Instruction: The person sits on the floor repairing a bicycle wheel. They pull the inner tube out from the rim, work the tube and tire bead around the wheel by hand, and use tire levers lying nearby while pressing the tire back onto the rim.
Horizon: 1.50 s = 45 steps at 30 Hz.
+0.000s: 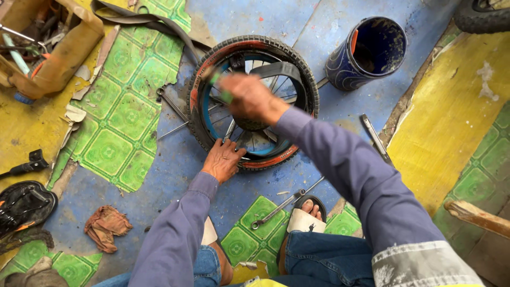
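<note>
Purple sleeves frame the view from nearest the camera, reaching to a small bicycle wheel (pixel 254 101) lying flat on the worn blue floor (pixel 175 159), its knobby black tyre edged with an orange-red band around thin metal spokes. Beyond it stands a dark blue bucket (pixel 366 53), scuffed and cylindrical. On the tyre's near rim the left hand (pixel 222 159) presses flat, fingers spread. Over the hub the right hand (pixel 249 97) is closed around a blurred green-handled tool (pixel 220 85). Smallest, a slim steel spanner (pixel 276 208) lies beside a sandalled foot.
</note>
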Motion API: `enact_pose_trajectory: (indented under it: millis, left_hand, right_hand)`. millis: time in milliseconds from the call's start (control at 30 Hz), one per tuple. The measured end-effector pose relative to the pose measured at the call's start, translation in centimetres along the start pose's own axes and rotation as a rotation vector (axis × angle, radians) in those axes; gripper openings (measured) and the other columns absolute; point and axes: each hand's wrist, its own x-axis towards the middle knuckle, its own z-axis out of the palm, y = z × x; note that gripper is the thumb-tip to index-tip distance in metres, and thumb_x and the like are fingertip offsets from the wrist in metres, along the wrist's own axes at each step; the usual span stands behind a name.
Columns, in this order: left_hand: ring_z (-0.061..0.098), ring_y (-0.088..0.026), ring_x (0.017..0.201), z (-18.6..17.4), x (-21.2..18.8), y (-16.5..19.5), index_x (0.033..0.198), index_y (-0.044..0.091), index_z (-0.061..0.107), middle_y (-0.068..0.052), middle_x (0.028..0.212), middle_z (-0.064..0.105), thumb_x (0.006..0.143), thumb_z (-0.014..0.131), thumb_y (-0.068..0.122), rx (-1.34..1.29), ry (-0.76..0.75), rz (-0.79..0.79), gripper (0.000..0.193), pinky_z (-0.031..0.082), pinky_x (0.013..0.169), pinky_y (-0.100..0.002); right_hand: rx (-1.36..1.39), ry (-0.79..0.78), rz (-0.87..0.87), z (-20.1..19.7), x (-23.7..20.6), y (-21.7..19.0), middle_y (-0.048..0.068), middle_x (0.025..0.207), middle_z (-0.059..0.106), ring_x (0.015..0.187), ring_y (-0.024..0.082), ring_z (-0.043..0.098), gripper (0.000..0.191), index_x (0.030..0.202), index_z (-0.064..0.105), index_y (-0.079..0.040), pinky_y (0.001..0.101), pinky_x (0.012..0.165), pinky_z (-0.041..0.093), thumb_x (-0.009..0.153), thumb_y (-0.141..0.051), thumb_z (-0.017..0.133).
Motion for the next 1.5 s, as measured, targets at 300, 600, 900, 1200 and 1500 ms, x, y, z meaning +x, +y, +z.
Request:
enact_pose_trajectory:
  millis: [300, 600, 900, 1200, 1500]
  left_hand:
    - [0.055, -0.029, 0.108, -0.1, -0.4, -0.2, 0.111, 0.017, 0.062, -0.008, 0.101, 0.061, 0.071, 0.084, 0.029, 0.007, 0.032, 0.017, 0.047, 0.038, 0.095, -0.046]
    - [0.057, -0.029, 0.108, 1.1, -0.8, -0.3, 0.111, 0.012, 0.059, -0.009, 0.103, 0.063, 0.067, 0.085, 0.029, 0.021, 0.071, 0.005, 0.053, 0.039, 0.093, -0.047]
    - [0.056, -0.031, 0.106, -0.1, -1.2, -0.2, 0.127, 0.004, 0.052, -0.01, 0.102, 0.063, 0.064, 0.086, 0.028, -0.041, 0.177, 0.047, 0.075, 0.038, 0.097, -0.047]
    - [0.055, -0.028, 0.102, 1.1, -2.3, -0.1, 0.116, 0.01, 0.058, -0.009, 0.099, 0.059, 0.08, 0.077, 0.012, -0.021, 0.308, 0.147, 0.041, 0.041, 0.097, -0.044]
    - [0.056, -0.027, 0.098, 1.4, -3.1, 0.6, 0.105, 0.008, 0.06, -0.008, 0.096, 0.059, 0.068, 0.074, 0.008, 0.062, 0.299, 0.134, 0.04, 0.041, 0.097, -0.043]
  right_hand:
    - [-0.184, 0.125, 0.289, -8.6, -10.3, 8.2, 0.009, 0.074, 0.067, 0.053, 0.016, 0.058, 0.011, 0.094, 0.068, -0.004, 0.0315, 0.044, 0.049, 0.1, -0.013, 0.067]
    - [-0.674, 0.132, 0.704, -21.3, -21.0, 14.9, 0.015, 0.091, 0.072, 0.087, 0.035, 0.068, 0.013, 0.093, 0.07, -0.006, 0.0469, 0.087, 0.049, 0.097, -0.018, 0.067]
    - [-0.019, -0.3, -0.066, -6.2, -16.1, -2.8, 0.012, 0.119, 0.07, 0.11, 0.033, 0.066, 0.036, 0.106, 0.068, -0.01, 0.0442, 0.091, 0.056, 0.071, -0.01, 0.069]
    - [-0.137, -0.466, 0.156, 3.3, -18.1, -4.3, 0.009, 0.083, 0.066, 0.088, 0.027, 0.064, 0.009, 0.095, 0.058, -0.009, 0.0429, 0.087, 0.043, 0.087, -0.01, 0.061]
    - [-0.198, -0.595, 0.119, 5.6, -17.6, -4.0, 0.009, 0.069, 0.063, 0.079, 0.029, 0.064, 0.026, 0.097, 0.054, -0.006, 0.0433, 0.079, 0.042, 0.075, -0.01, 0.067]
